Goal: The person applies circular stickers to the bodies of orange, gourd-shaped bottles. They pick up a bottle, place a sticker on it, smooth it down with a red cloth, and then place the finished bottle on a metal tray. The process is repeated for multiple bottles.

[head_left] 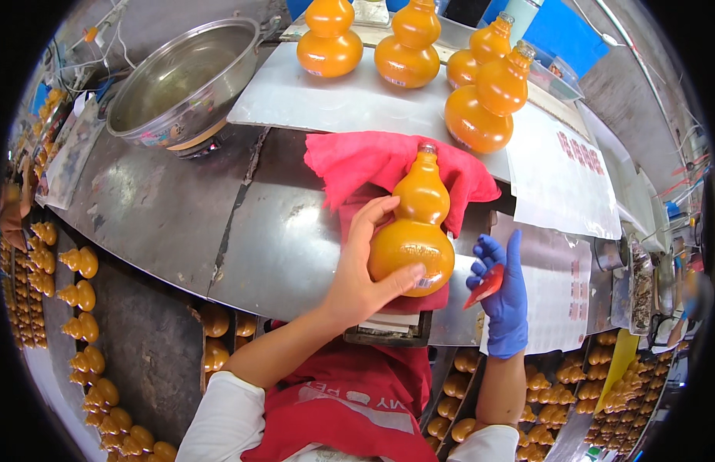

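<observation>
My bare left hand (366, 266) is closed round the lower bulb of an orange gourd-shaped bottle (417, 245), its thumb across the front. The bottle leans back on a red cloth (361, 162), its neck pointing away from me. To its right, apart from it, my right hand (502, 289) in a blue glove grips a small flat red piece (487, 286) between thumb and fingers; its exact kind is unclear. Beneath the bottle, a dark shallow box with pale sheets (392, 325) shows at the table's near edge.
Several more gourd bottles (500, 85) stand on a white sheet (334, 100) at the back. A wide metal pan of liquid (186, 85) stands at the back left. White sheets with red print (577, 181) lie at right. Rows of gourd bottles (84, 327) flank the metal table (157, 208) below.
</observation>
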{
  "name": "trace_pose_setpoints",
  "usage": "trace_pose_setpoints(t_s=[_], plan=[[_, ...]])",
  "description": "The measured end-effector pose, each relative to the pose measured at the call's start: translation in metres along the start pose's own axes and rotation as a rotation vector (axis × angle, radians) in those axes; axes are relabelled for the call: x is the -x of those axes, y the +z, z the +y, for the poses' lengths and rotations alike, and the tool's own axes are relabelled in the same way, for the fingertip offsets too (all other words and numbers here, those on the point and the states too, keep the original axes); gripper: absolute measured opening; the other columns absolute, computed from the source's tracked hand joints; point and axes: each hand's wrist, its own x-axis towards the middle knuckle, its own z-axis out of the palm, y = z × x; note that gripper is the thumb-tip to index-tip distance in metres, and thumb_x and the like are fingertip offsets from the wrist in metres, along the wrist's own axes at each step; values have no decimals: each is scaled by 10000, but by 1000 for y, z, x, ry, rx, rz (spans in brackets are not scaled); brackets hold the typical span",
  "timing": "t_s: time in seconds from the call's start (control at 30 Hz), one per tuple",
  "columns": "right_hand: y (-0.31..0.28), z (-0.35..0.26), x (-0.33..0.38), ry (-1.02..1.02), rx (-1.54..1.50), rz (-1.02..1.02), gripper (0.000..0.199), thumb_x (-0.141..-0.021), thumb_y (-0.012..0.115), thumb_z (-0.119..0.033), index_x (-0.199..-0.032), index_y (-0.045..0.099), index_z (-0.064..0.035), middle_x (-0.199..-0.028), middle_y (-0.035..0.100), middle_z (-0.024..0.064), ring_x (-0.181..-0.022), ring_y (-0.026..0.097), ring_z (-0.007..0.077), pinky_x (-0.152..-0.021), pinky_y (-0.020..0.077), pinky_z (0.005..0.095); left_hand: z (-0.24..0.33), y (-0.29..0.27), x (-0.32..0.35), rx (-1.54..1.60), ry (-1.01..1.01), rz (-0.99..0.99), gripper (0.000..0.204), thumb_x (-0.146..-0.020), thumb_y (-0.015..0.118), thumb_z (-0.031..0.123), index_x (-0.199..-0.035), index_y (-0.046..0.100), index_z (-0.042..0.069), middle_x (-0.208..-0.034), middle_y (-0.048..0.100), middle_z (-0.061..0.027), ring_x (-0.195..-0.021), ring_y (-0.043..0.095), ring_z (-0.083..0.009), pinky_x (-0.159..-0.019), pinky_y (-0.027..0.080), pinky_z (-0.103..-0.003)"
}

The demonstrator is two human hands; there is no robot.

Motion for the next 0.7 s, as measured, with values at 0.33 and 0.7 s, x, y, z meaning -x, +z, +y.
trace_pose_setpoints(t_s=[0.33, 0.7], plan=[[44, 16, 54, -478, 719, -157, 385, -752, 731, -29, -1115, 599, -33, -694, 458, -73, -601, 401, 6, -549, 318, 154, -1, -19, -4, -30, 101, -203, 822, -746, 737, 60, -1430, 281, 66, -1456, 164, -146, -1348, 262, -257, -1100, 252, -365], [28, 19, 35, -444, 627, -218, 397, -783, 723, -74, -1142, 561, -24, -737, 503, -40, -656, 469, 25, -604, 403, 177, 2, -27, -5, -10, 51, -241, 785, -752, 747, 63, -1414, 325, 78, -1457, 191, -146, -1362, 247, -260, -1114, 217, -376]])
